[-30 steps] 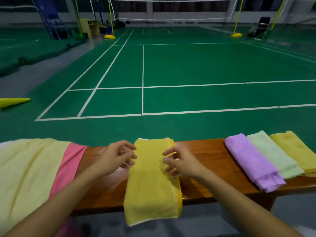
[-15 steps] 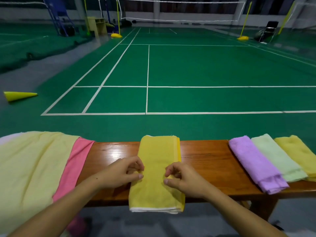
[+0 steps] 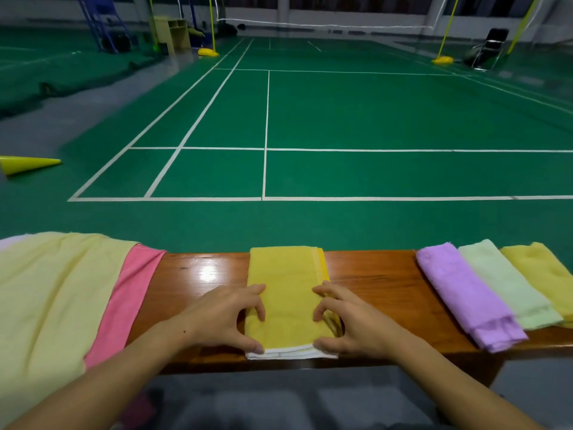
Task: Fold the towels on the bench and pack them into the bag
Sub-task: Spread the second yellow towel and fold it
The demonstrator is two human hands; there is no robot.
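Observation:
A yellow towel (image 3: 288,290), folded into a narrow strip, lies across the middle of the wooden bench (image 3: 378,280). My left hand (image 3: 226,318) pinches its left near edge between thumb and fingers. My right hand (image 3: 350,321) pinches the right near edge the same way. Three folded towels lie side by side at the bench's right end: purple (image 3: 465,293), pale green (image 3: 508,283) and yellow (image 3: 542,271). At the left end, a large pale yellow cloth (image 3: 49,299) covers a pink one (image 3: 130,299). No bag is in view.
Beyond the bench stretches a green badminton court with white lines. A yellow cone (image 3: 28,164) lies on the floor at the left. Net posts, a black chair (image 3: 490,48) and a small cabinet (image 3: 172,34) stand far back.
The towel hung over the bench's near edge; its hanging part has been folded up, so it now lies wholly on the bench. Both hands slid from its far end to its near end.

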